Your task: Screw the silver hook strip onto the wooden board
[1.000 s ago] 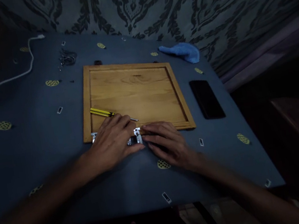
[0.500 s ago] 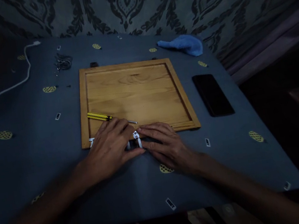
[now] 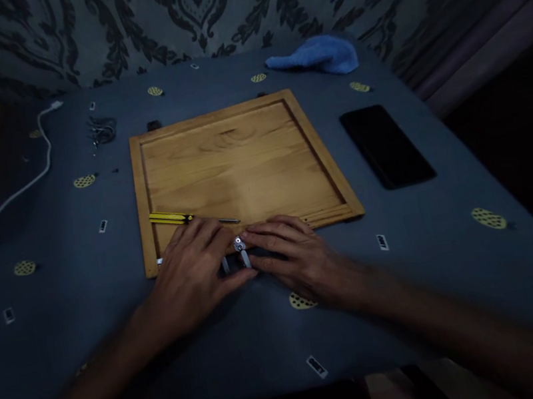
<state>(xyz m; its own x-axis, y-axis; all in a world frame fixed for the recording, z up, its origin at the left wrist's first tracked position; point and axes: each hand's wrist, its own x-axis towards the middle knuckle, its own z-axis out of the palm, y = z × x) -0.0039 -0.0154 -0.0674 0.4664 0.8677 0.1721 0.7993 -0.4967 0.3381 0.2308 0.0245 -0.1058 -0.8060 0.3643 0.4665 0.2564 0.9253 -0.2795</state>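
A framed wooden panel (image 3: 234, 157) lies on the table, with my two hands at its near edge. Between them shows a silver metal fitting (image 3: 239, 244) with a rounded tab and a curved bar; its exact kind is unclear. My left hand (image 3: 190, 265) is closed around the fitting, thumb below and fingers over the panel's edge. The fingertips of my right hand (image 3: 300, 251) press together against the fitting's right side. A screwdriver with a yellow and black handle (image 3: 168, 218) rests on the panel, its shaft partly behind my left fingers.
A dark phone (image 3: 387, 146) lies right of the panel and a blue cloth (image 3: 319, 56) behind it. At the left are a bundle of thin cable (image 3: 102, 129), a tiny dark piece (image 3: 115, 171) and a white cable (image 3: 17, 192). A patterned wall backs the table.
The panel has turned slightly anticlockwise in view, its right side now higher. Both hands stay on the fitting at the near edge. The camera view has shifted and tilted somewhat.
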